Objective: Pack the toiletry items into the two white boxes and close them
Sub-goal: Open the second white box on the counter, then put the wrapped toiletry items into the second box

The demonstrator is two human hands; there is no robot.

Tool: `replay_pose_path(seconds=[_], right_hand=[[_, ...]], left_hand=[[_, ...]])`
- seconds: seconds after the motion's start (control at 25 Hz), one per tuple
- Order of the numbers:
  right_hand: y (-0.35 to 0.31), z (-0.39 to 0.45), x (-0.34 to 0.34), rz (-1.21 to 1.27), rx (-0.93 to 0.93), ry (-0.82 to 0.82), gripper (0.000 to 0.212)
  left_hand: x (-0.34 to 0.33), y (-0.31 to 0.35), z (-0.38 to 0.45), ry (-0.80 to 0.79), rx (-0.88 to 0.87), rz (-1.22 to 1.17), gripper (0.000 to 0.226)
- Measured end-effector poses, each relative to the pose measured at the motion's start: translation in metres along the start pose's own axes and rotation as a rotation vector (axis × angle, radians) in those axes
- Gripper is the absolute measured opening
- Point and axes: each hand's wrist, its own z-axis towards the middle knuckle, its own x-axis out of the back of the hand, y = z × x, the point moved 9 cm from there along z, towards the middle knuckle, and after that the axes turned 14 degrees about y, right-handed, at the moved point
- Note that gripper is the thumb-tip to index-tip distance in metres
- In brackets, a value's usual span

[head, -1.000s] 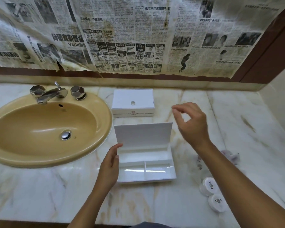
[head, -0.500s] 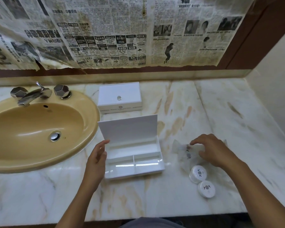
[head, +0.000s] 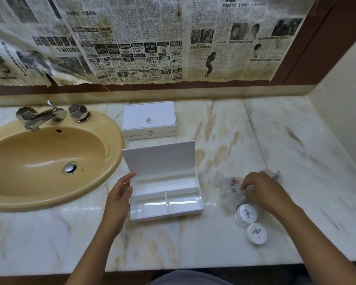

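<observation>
Head view: L hand (head: pixel 119 199), fingers straight, rests against open white box (head: pixel 165 194) w/ lid upright. R hand (head: pixel 263 192), fingers curled, grips clear packets (head: pixel 228 185) beside two round white tins (head: pixel 246 214); closed box (head: pixel 149 120) behind.

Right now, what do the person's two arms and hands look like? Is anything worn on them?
Both forearms are bare up to the picture's edge: no sleeves show. The left hand and the right hand wear no gloves, and no watch, ring or bracelet shows.
</observation>
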Motion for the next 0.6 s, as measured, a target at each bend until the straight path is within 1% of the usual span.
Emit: replay_pose_path(seconds=[0.16,0.24,0.32,0.44,0.6], right_hand=[[-0.007,-0.002,0.014,0.012,0.040,0.075,0.023],[-0.017,-0.003,0.029,0.051,0.075,0.154,0.020],[-0.034,-0.004,0.047,0.099,0.121,0.261,0.012],[-0.073,-0.011,0.075,0.236,0.232,0.412,0.009],[-0.144,-0.032,0.096,0.447,0.462,0.518,0.011]], left_hand=[[0.000,-0.004,0.002,-0.004,0.025,-0.028,0.046],[0.001,-0.007,0.004,-0.013,0.037,-0.044,0.046],[0.000,-0.011,0.006,-0.036,0.058,-0.055,0.045],[0.000,-0.016,0.008,-0.054,0.082,-0.069,0.041],[0.000,-0.014,0.007,-0.055,0.098,-0.091,0.040]])
